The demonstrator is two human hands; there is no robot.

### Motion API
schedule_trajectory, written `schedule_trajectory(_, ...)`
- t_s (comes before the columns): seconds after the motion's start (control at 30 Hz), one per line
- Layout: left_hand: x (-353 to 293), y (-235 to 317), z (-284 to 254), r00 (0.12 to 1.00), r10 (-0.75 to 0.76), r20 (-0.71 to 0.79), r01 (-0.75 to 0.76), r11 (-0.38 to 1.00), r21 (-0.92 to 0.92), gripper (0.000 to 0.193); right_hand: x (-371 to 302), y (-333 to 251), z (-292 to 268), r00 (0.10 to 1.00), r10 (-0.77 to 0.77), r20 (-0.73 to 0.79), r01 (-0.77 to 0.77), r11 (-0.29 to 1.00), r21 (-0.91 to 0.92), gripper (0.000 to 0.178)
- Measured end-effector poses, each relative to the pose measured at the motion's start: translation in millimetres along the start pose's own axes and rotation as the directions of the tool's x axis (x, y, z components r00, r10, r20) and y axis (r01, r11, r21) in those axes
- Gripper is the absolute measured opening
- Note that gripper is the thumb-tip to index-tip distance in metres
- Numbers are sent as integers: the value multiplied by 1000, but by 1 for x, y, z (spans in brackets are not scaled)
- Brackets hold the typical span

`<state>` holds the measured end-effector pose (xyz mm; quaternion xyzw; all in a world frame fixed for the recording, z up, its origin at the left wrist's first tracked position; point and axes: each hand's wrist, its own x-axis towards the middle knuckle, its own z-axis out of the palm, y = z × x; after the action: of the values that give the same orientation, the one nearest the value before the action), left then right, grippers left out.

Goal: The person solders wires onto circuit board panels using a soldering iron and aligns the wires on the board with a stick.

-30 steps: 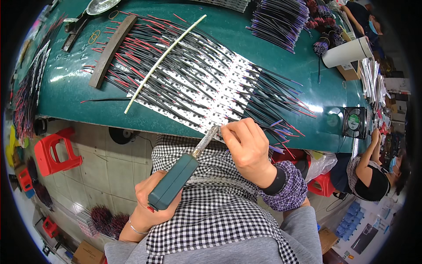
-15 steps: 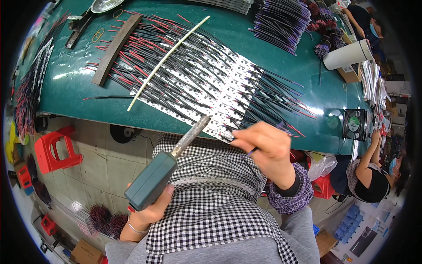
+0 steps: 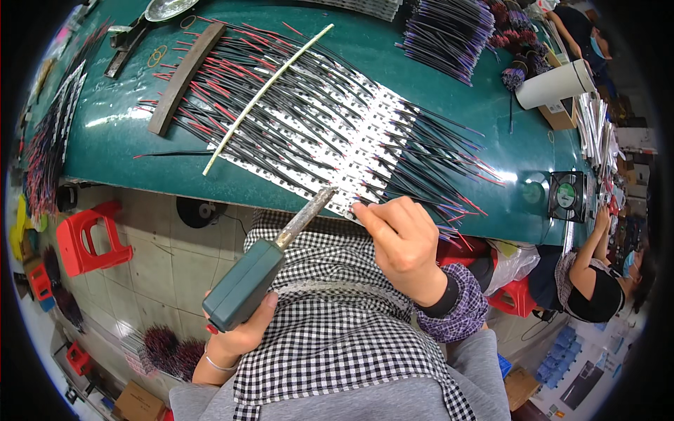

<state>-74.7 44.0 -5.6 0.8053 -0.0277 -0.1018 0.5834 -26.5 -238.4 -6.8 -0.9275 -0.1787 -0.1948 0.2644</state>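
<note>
head view: left hand (image 3: 235,335) grip closed around green-handled soldering iron (image 3: 261,270); right hand (image 3: 404,242) fingertips pinched on white led strips (image 3: 351,137) at green worktop (image 3: 105,140) edge.

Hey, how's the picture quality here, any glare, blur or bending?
Head view: sharp at the centre; the green table edge bows strongly from the fisheye; white strips glare under overhead light; rim corners go black; both hands are crisp, without motion blur.
</note>
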Motion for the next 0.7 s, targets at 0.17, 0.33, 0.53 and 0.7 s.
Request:
schedule_trajectory(0.17, 8, 0, 2, 979, 191, 69, -198, 974, 107, 22, -2, -2, 7, 999, -34, 6, 34, 997, -71, 36)
schedule_trajectory(0.33, 14, 7, 3, 964, 245, 103, -255, 962, 95, 21, -5, -2, 6, 999, -31, 29, 34, 995, -94, 35)
schedule_trajectory(0.53, 18, 14, 2, 959, 234, 162, -253, 962, 106, 18, -4, -3, 6, 999, -34, 31, 37, 993, -112, 33)
schedule_trajectory(0.7, 19, 14, 2, 939, 287, 189, -319, 933, 167, 17, -4, -4, 6, 998, -40, 38, 44, 991, -128, 33)
